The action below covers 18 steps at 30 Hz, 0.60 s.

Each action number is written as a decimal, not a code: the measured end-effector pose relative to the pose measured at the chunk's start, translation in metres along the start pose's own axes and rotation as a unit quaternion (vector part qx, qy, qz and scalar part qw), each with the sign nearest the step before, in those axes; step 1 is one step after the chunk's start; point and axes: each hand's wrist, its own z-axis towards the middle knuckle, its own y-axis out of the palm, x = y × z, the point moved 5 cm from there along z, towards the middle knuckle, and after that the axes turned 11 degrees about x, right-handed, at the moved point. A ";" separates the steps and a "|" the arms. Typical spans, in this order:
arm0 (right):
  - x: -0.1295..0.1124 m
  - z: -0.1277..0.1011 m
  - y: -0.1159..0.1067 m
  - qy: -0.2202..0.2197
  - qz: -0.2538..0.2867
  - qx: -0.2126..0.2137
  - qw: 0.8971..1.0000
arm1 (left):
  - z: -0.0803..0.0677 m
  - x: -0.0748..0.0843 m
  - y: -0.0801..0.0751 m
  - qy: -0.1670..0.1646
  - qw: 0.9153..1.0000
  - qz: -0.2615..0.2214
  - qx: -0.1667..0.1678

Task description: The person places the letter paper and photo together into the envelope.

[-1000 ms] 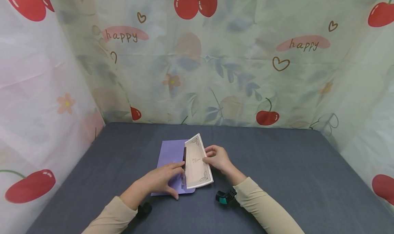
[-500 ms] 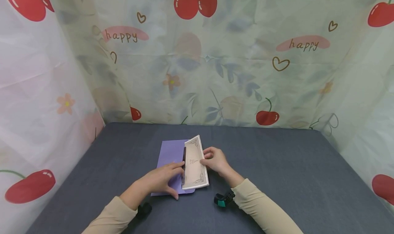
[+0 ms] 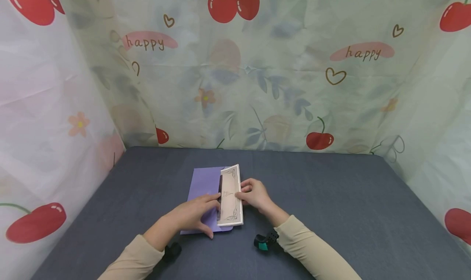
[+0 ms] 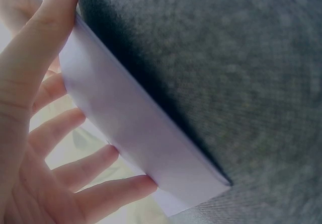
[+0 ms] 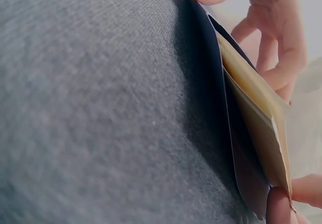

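Note:
A purple envelope [image 3: 206, 182] lies on the table with its mouth facing right. A cream folded card [image 3: 229, 198] with dark corner ornaments sits partly inside it, its right portion sticking out. My left hand [image 3: 195, 211] rests on the envelope, fingers spread over its upper face and thumb at the near edge. With thumb and fingers, my right hand [image 3: 255, 195] pinches the card's right edge. The right wrist view shows the card's layers [image 5: 256, 118] between the envelope's two sides, which stand apart at the mouth. The card's left part is hidden.
Dark grey cloth covers the table [image 3: 324, 198]. A black strap with a teal piece [image 3: 263, 243] is at the right wrist, and a black object [image 3: 172, 251] is by the left wrist. Printed curtains [image 3: 235, 88] enclose the back and sides.
My right hand has moved left with the card, which has gone deeper into the envelope and straightened from its tilt. The left hand and envelope have stayed in place.

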 end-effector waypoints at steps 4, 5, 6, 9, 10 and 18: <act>0.001 -0.001 0.002 0.003 -0.002 -0.001 1.000 | 0.000 0.000 0.000 0.000 1.000 0.000 -0.001; 0.001 -0.001 0.002 0.006 0.000 -0.002 1.000 | 0.000 0.000 0.000 0.000 1.000 0.000 -0.001; 0.002 -0.001 0.002 0.009 0.004 -0.001 1.000 | 0.000 0.000 0.000 0.001 1.000 0.000 0.000; 0.003 -0.001 0.003 0.011 0.010 -0.002 1.000 | 0.000 0.000 0.000 0.001 1.000 0.001 -0.001; 0.003 -0.001 0.004 0.012 0.012 -0.002 1.000 | 0.000 0.000 0.000 0.002 1.000 0.002 -0.001; 0.002 -0.005 0.004 0.002 0.032 0.009 0.999 | 0.001 0.000 0.000 0.003 1.000 0.008 0.000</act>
